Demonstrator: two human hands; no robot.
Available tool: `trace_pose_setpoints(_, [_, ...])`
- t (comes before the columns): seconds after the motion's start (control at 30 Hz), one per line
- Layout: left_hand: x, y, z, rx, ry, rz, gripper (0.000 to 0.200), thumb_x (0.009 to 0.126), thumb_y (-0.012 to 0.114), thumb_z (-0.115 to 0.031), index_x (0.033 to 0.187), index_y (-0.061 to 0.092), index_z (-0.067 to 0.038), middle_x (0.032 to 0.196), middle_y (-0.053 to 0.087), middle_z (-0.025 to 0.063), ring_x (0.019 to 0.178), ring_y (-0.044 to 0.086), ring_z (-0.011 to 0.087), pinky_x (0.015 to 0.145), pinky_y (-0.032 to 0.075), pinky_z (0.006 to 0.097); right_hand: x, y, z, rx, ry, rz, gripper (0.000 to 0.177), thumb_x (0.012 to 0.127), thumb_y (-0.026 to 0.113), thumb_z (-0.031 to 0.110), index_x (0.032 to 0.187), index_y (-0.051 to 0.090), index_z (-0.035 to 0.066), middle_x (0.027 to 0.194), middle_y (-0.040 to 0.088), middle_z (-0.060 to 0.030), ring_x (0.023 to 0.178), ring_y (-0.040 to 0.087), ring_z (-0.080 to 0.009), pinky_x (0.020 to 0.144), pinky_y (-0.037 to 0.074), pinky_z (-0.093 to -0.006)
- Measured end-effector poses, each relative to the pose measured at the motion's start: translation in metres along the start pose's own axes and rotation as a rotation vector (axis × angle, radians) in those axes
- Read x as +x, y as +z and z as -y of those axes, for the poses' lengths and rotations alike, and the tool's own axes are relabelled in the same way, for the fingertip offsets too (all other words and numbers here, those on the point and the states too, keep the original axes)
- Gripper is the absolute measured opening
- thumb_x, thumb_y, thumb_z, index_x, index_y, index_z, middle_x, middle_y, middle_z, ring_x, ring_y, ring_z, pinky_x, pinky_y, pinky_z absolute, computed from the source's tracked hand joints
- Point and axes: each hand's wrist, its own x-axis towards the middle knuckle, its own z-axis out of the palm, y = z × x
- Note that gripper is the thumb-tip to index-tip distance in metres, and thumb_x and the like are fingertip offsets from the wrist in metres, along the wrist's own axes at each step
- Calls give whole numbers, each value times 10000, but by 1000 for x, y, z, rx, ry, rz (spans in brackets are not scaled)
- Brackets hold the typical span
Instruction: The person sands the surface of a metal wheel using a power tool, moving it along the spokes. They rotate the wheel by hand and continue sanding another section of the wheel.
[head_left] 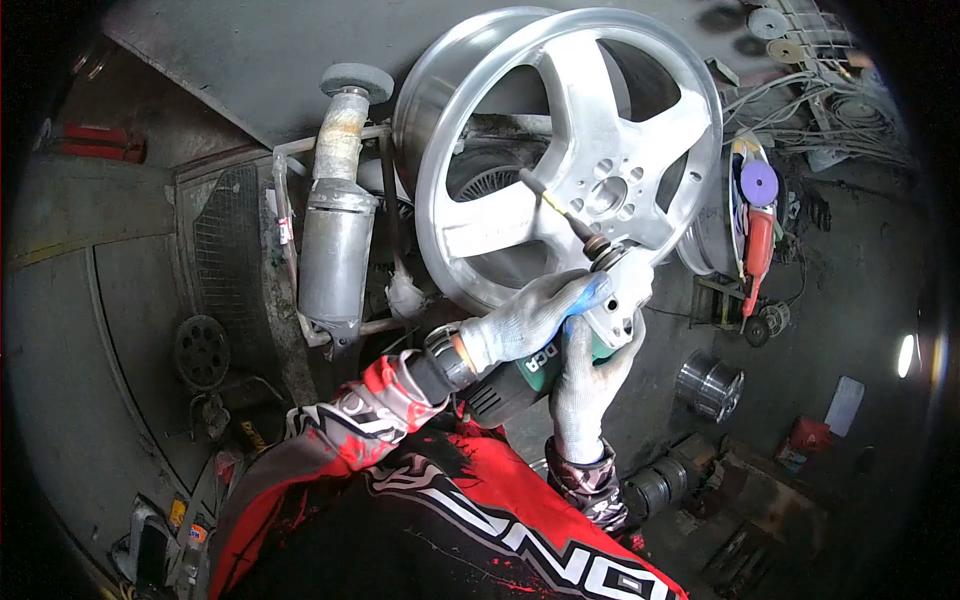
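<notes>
A green and black angle grinder (515, 385) with a pale metal head is held between my two gloved hands. From its head a thin shaft (570, 220) with a narrow grey tip reaches over the face of a silver five-spoke alloy wheel (480, 222). My left hand (535, 322), in a white glove with blue fingertips, grips the grinder near its head. Wrapped around the body from the other side is my right hand (590, 385). The wheel stands tilted on a metal frame in front of me, and the shaft overlaps its hub area in this view.
Left of the wheel, a grey motor (337, 260) carries a round buffing wheel (357, 82). To the right hangs a red polisher (760, 245) with a purple pad (759, 184). Cables (840, 115) bunch at upper right. Another rim (710, 386) lies on the floor.
</notes>
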Motion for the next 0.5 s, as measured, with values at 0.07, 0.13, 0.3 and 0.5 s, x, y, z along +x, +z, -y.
trace_pose_setpoints(0.07, [5,6,-3,24,205,-98,488,1043,473,-402,1284,580,8,1197,647,161,1135,598,197,1024,436,312,4,1,3,-42,-28,-10,685,896,722,69,1449,324,9,1305,530,-152,1176,534,-208,1005,445,-352])
trace_pose_setpoints(0.13, [8,2,0,-4,116,-58,506,1048,456,-404,1319,554,12,1236,633,147,1161,586,191,1039,429,319,5,5,10,-17,-2,-49,697,894,724,66,1453,313,6,1314,521,-152,1185,525,-206,1004,444,-353])
trace_pose_setpoints(0.3, [-1,-14,16,91,135,47,530,1079,367,-352,1461,396,14,1419,503,163,1307,499,222,1125,370,357,-2,7,2,-62,-46,-50,737,868,740,62,1462,307,11,1309,516,-150,1179,524,-211,1025,425,-355])
trace_pose_setpoints(0.5, [-24,-12,30,240,192,-9,457,978,514,-102,1424,429,-51,1317,548,224,1192,571,387,1027,462,432,-20,8,6,5,87,-16,875,772,801,56,1463,269,-13,1322,489,-172,1198,512,-222,1046,409,-373])
